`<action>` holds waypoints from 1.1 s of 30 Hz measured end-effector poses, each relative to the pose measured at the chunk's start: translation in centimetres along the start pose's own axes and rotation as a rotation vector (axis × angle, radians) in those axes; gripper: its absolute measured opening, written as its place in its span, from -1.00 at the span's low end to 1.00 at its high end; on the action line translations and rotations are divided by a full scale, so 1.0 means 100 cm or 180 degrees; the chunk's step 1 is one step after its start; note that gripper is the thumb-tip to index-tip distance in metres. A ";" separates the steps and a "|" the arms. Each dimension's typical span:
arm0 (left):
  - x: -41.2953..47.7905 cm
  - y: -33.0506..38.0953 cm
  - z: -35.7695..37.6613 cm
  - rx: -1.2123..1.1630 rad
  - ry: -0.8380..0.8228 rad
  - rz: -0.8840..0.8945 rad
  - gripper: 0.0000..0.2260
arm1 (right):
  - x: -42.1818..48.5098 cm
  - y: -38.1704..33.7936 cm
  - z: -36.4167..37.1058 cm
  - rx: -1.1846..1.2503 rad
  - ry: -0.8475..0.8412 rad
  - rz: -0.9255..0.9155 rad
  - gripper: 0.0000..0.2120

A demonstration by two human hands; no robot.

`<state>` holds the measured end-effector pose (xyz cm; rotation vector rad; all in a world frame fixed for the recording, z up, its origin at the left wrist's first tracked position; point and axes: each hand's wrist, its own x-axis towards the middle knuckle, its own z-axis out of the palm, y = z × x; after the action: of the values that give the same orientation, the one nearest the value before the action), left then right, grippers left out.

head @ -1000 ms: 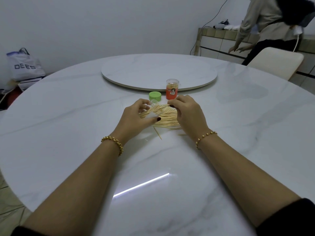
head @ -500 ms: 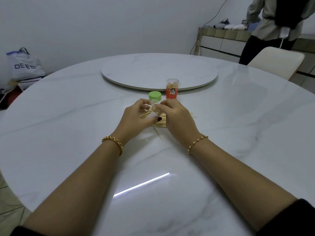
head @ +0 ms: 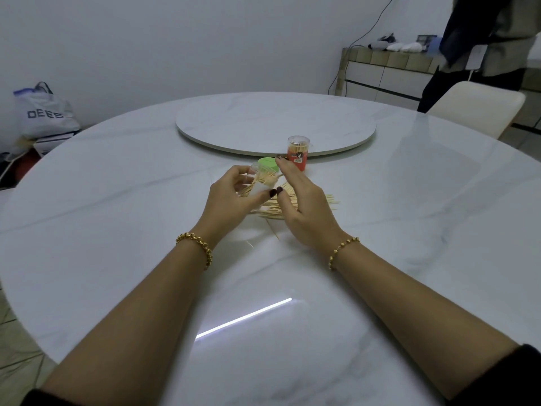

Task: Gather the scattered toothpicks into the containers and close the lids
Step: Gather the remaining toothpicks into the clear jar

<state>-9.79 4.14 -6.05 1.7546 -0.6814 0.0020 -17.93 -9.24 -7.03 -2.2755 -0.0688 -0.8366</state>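
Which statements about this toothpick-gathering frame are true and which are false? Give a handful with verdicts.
1. The left hand holds a clear container that is partly filled. True.
2. The green lid is closed on the clear container. False: it lies on the table just behind the container.
3. The orange container stands upright. True.
4. No toothpicks are left on the table. False: a pile of loose toothpicks lies under and beside the right hand.
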 end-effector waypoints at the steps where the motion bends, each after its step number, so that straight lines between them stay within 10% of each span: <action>1: 0.000 0.000 0.000 -0.0020 -0.0010 0.0001 -0.63 | -0.001 -0.001 0.001 -0.0001 -0.0150 -0.0008 -0.49; 33: 0.003 -0.007 -0.003 0.0403 -0.0193 0.0192 -0.53 | 0.005 0.011 -0.007 0.0010 -0.0027 -0.0177 -0.68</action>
<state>-9.15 4.36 -6.44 1.8608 -0.7926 0.0341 -17.69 -10.59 -6.98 -2.2834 -0.1378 -0.8550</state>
